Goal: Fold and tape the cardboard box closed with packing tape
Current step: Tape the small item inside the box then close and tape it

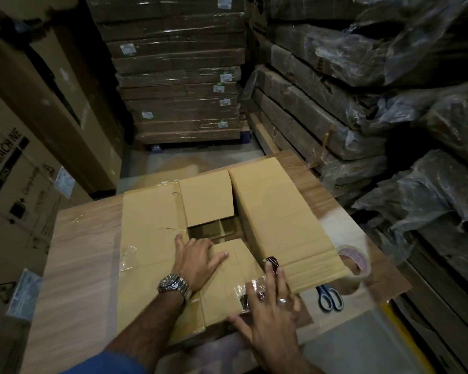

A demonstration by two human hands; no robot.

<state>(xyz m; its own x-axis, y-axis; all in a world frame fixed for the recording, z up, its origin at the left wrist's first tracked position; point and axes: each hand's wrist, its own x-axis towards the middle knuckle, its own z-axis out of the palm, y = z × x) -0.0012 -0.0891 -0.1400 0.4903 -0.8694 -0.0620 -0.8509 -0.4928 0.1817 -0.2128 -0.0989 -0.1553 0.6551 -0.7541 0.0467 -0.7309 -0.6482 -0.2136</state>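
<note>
Two hands press on a cardboard box [152, 238] lying mid-table [79, 265]. Left hand [197, 261], fingers spread flat, holds down the near flap at 6 o'clock, gripping nothing. Right hand [268, 317], open, fingers splayed, rests on crinkled tape [250, 288] at the flap's edge. Tape roll [355, 263] and scissors [330, 296] sit toward 4 o'clock.

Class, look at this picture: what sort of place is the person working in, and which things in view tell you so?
Probably a warehouse or stockroom. Shrink-wrapped stacks of flat cardboard stand behind the wooden table, large printed cartons line the left side, and a cardboard box is being closed beside a tape roll and scissors.
</note>
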